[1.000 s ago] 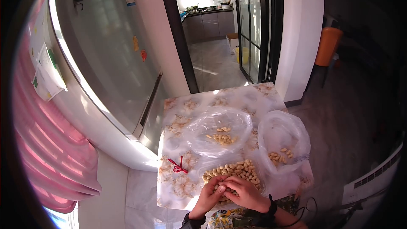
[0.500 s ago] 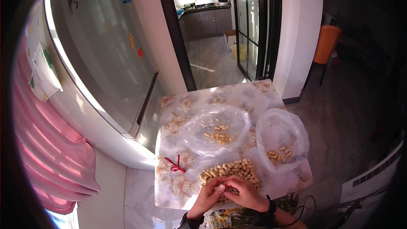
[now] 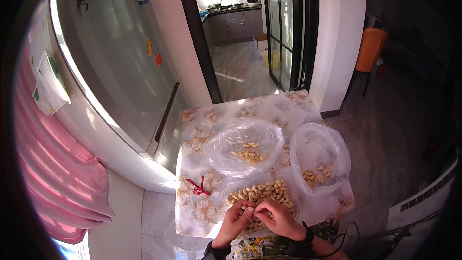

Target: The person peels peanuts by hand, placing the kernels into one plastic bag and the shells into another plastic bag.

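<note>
My left hand (image 3: 237,219) and my right hand (image 3: 275,217) meet over the near side of a clear tray (image 3: 295,196) full of peanuts (image 3: 262,193). The fingers of both are pinched together, with something small and pale between them, probably a peanut, too small to make out surely. Beyond the tray lies an open clear plastic bag (image 3: 221,145) with some peanuts (image 3: 251,156) inside. To the right, a second open plastic bag (image 3: 318,140) holds several peanuts (image 3: 315,177).
A red ribbon-like item (image 3: 198,187) lies on the flowered tablecloth (image 3: 206,212), left of the tray. A fridge (image 3: 110,62) stands to the left, beside a pink curtain (image 3: 60,173). At the right are an orange chair (image 3: 371,49) and dark cables (image 3: 365,237).
My hands have moved slightly, and the fingertips of my left hand are now a little apart from those of my right. The bags and tray have not moved.
</note>
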`<state>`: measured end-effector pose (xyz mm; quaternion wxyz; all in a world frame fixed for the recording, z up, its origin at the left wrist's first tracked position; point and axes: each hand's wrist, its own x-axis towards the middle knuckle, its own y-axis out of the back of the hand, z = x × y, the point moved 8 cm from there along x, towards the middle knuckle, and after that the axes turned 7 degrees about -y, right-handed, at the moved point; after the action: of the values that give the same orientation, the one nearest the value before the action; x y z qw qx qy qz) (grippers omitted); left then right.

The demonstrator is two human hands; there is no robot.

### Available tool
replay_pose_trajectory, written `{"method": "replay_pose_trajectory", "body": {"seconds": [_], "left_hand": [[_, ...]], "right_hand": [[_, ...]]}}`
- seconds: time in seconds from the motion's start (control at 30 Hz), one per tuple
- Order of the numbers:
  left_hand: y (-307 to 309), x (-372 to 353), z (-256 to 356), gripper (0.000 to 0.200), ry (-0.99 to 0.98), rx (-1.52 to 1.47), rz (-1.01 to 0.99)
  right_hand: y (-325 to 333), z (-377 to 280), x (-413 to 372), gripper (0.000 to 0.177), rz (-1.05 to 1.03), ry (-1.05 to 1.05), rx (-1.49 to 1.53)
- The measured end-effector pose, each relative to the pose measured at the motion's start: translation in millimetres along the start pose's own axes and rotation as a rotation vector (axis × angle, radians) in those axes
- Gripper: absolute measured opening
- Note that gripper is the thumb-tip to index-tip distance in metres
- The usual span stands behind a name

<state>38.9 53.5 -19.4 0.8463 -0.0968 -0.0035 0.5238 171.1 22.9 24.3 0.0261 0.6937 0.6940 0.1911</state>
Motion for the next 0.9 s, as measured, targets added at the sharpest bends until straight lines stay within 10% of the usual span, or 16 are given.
{"method": "replay_pose_trajectory", "body": {"seconds": [0.9], "left_hand": [[-2, -1, 1, 0.016, 0.01, 0.046, -0.041]], "right_hand": [[14, -9, -1, 0.016, 0.11, 0.019, 0.03]]}}
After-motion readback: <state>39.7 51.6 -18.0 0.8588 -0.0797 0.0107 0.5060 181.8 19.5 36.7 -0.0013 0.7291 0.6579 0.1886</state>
